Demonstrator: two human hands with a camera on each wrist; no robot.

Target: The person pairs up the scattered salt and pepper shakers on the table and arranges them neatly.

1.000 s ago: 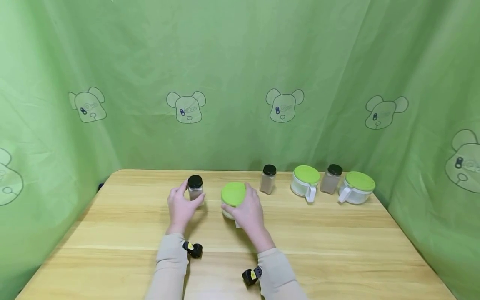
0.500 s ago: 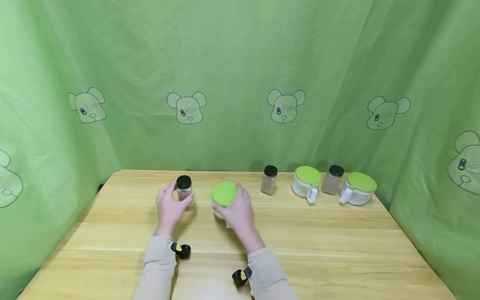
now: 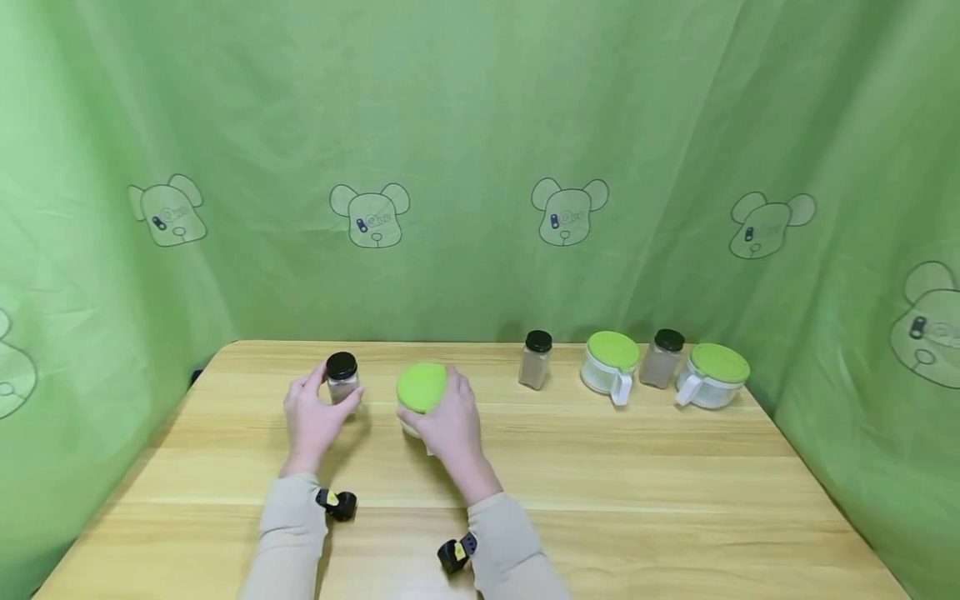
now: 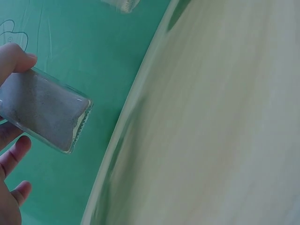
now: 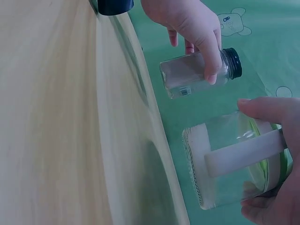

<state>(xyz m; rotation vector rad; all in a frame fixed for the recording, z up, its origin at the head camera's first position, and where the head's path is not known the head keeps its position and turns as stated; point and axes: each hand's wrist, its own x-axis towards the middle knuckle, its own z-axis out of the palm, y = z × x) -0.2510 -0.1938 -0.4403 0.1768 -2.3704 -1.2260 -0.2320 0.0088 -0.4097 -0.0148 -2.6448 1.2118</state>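
My left hand [image 3: 313,421] grips a small clear spice jar [image 3: 343,387] with a black lid, thumb on one side and fingers on the other. Grayish-brown powder fills much of this jar [image 4: 44,110] in the left wrist view. To its right, my right hand [image 3: 448,421] holds a round clear seasoning pot [image 3: 422,387] by its upper part, near the green lid. A white handle [image 5: 243,152] and white contents at the pot's base show in the right wrist view. Both containers appear lifted off the wooden table [image 3: 615,492], their bases apart from it.
At the back right stand another black-lidded spice jar [image 3: 535,362], a green-lidded pot [image 3: 609,371], a further spice jar [image 3: 662,360] and a second green-lidded pot [image 3: 711,379]. A green curtain [image 3: 465,275] surrounds the table's back and sides.
Both hands have moved left across the table, carrying the spice jar and the seasoning pot with them. The containers at the back right have stayed in place.
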